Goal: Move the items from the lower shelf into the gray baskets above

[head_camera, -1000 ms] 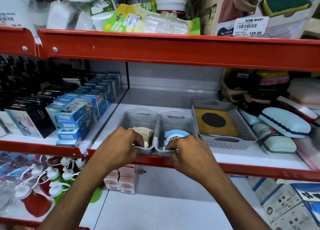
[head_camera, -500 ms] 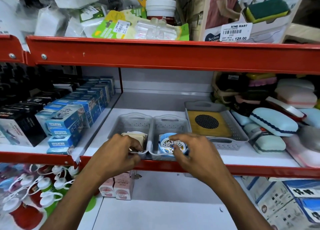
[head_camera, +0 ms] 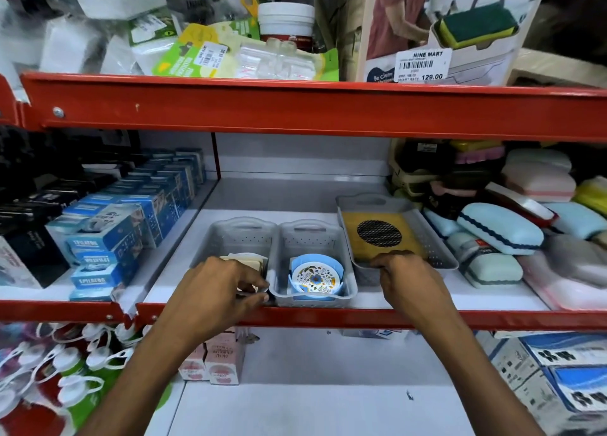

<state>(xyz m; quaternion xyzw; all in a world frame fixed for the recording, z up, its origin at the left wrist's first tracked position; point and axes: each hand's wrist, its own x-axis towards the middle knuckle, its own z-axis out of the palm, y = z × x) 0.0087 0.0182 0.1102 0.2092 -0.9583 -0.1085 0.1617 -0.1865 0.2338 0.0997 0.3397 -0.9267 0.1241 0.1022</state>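
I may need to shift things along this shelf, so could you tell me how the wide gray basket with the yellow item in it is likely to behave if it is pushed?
The wide gray basket looks like thin perforated plastic, so probably light and a little flexible. Its flat base on the smooth white shelf should slide rather than tip. The flat yellow item lies low inside, so it will likely stay put.

A white price sticker (head_camera: 423,65) on the sponge-holder box (head_camera: 437,28) reads "NINE MART" and "129.00". Beside it, printed on the box, "Be Clean". The green pack's sticker (head_camera: 210,56) is too small to read.
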